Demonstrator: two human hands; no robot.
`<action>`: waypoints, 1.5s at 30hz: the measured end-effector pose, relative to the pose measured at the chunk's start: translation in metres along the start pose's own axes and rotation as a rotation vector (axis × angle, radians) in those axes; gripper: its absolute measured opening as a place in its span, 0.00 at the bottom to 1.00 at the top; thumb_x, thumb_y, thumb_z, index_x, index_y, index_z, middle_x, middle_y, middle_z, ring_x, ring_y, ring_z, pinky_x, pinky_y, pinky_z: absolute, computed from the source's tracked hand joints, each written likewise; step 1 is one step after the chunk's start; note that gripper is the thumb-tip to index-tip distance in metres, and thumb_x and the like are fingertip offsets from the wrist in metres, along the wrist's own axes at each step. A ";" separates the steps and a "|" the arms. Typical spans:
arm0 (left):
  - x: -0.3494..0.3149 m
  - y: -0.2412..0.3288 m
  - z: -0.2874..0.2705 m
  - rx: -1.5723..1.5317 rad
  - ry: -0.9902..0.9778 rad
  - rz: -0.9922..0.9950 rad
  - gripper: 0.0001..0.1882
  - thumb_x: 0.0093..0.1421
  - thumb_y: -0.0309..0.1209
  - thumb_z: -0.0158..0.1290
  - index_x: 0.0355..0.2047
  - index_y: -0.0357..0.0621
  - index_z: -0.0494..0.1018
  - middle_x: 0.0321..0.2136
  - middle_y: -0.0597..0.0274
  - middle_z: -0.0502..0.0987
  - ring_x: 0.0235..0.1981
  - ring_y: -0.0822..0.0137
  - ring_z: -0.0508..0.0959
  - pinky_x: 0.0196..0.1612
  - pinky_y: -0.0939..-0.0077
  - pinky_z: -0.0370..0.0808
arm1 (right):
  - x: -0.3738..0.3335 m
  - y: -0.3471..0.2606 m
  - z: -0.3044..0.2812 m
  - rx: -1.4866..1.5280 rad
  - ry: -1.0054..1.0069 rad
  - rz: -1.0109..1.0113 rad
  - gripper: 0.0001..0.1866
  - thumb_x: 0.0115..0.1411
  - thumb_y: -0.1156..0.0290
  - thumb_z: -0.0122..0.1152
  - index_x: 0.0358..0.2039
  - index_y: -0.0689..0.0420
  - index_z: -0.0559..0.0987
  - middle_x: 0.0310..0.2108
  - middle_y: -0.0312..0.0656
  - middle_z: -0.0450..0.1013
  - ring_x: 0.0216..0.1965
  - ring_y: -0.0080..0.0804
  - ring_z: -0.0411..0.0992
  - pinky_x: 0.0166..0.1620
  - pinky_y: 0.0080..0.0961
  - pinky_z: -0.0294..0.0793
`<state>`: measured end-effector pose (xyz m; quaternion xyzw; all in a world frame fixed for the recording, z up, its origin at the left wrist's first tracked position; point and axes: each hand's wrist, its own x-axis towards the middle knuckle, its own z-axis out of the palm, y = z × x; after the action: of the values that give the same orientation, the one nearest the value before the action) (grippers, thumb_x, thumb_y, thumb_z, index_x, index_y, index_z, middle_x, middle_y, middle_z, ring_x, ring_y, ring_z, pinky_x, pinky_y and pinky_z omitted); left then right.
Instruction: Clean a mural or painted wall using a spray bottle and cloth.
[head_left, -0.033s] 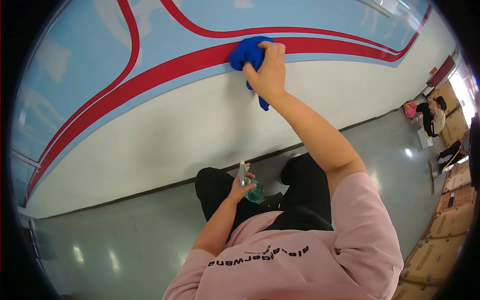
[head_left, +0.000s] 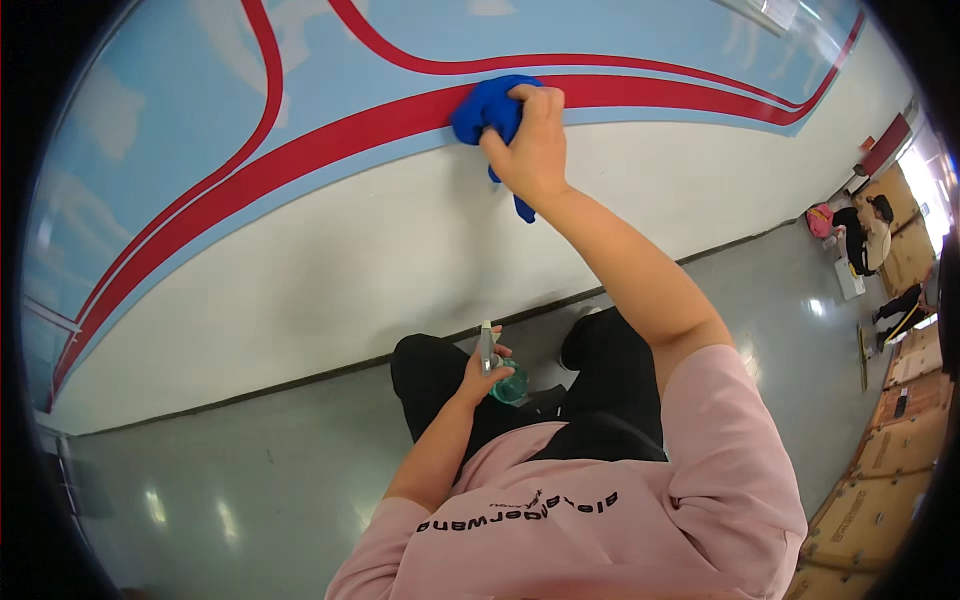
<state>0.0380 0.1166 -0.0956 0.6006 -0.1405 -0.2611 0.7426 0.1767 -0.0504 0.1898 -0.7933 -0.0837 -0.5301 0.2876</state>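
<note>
With my right hand (head_left: 532, 145) I press a bunched blue cloth (head_left: 484, 108) against the wide red stripe (head_left: 390, 122) along the lower edge of a light blue wall panel (head_left: 340, 110). A loose end of the cloth hangs below my wrist over the white wall. My left hand (head_left: 482, 376), low near my knees, is closed around the neck of a spray bottle (head_left: 511, 385) with a green see-through body and a grey-and-white spray head. Part of the bottle is hidden behind my fingers.
The white lower wall (head_left: 380, 250) meets the grey shiny floor (head_left: 250, 460) at a dark strip. At the far right a person (head_left: 872, 240) sits by a pink bag (head_left: 820, 220) and a white box (head_left: 850, 280). Large brown crates (head_left: 880, 500) line the right side.
My right hand and the blue cloth have slid slightly left along the red stripe. My left hand and the spray bottle have stayed in place.
</note>
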 end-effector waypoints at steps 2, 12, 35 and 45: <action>0.000 0.002 -0.001 -0.001 -0.040 -0.004 0.41 0.40 0.19 0.56 0.55 0.50 0.54 0.34 0.64 0.68 0.35 0.72 0.67 0.40 0.78 0.64 | -0.003 -0.012 0.007 0.035 -0.077 -0.013 0.25 0.38 0.74 0.59 0.39 0.57 0.63 0.36 0.49 0.58 0.34 0.48 0.64 0.34 0.36 0.67; -0.001 0.002 0.002 0.014 0.008 0.006 0.41 0.39 0.19 0.56 0.55 0.50 0.54 0.34 0.64 0.69 0.36 0.71 0.68 0.41 0.76 0.65 | -0.014 -0.052 0.022 0.155 -0.423 -0.031 0.22 0.38 0.75 0.59 0.37 0.53 0.65 0.35 0.44 0.59 0.33 0.44 0.65 0.34 0.35 0.68; -0.002 -0.005 0.005 0.033 0.051 0.033 0.42 0.39 0.17 0.56 0.56 0.52 0.54 0.33 0.63 0.68 0.31 0.73 0.67 0.37 0.77 0.68 | 0.035 -0.018 -0.002 -0.130 -0.345 -0.816 0.30 0.34 0.75 0.60 0.44 0.43 0.70 0.49 0.36 0.63 0.50 0.34 0.63 0.44 0.30 0.67; -0.001 0.001 0.004 -0.020 0.036 -0.005 0.40 0.39 0.18 0.55 0.53 0.53 0.55 0.34 0.63 0.69 0.30 0.74 0.67 0.34 0.79 0.66 | 0.102 0.094 -0.124 -0.452 -0.009 -0.631 0.29 0.37 0.77 0.55 0.45 0.47 0.70 0.49 0.42 0.63 0.50 0.42 0.62 0.48 0.33 0.65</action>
<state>0.0350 0.1143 -0.0940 0.5980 -0.1230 -0.2538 0.7503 0.1632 -0.2130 0.2800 -0.7742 -0.2061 -0.5941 -0.0721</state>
